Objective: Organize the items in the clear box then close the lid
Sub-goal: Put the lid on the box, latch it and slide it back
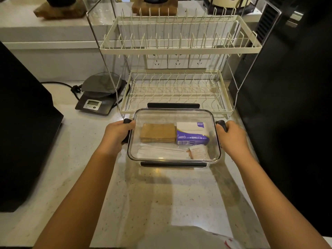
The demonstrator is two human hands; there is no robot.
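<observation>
Clear box [214, 155] on speckled countertop [161, 194], centred, just in front of cream two-tier dish rack [179, 49]; clear lid [172, 114] seated on top, contents seen through it. Black latches on all four sides: far latch [173, 105] and near latch [173, 164] lying flat along the rim; left side latch [127, 121] under the left hand [117, 134], right side latch [221, 124] under the right hand [231, 136].

Left hand curled around left latch, thumb on top at lid edge, fingers wrapped down the side; clamped on it. Right hand likewise closed over right latch, slightly motion-blurred; hands well apart, one per box end.

Inside box, four groups, all lying flat:
- stack of brown paper sleeves [158, 133], far left;
- purple-and-white tissue pack [193, 133], far right, touching sleeves' right edge;
- white paper-wrapped sticks [161, 151], near left, laid lengthwise; straws or stirrers, cannot tell which;
- small white sachets with reddish print [198, 151], near right, just beside stick ends; print unreadable.

Rack tiers bare, both; black kitchen scale [101, 95] with small display left of rack, cord [59, 84] trailing left; dark appliance [25, 126] at far left, another dark appliance [287, 105] at right, close to right hand.
</observation>
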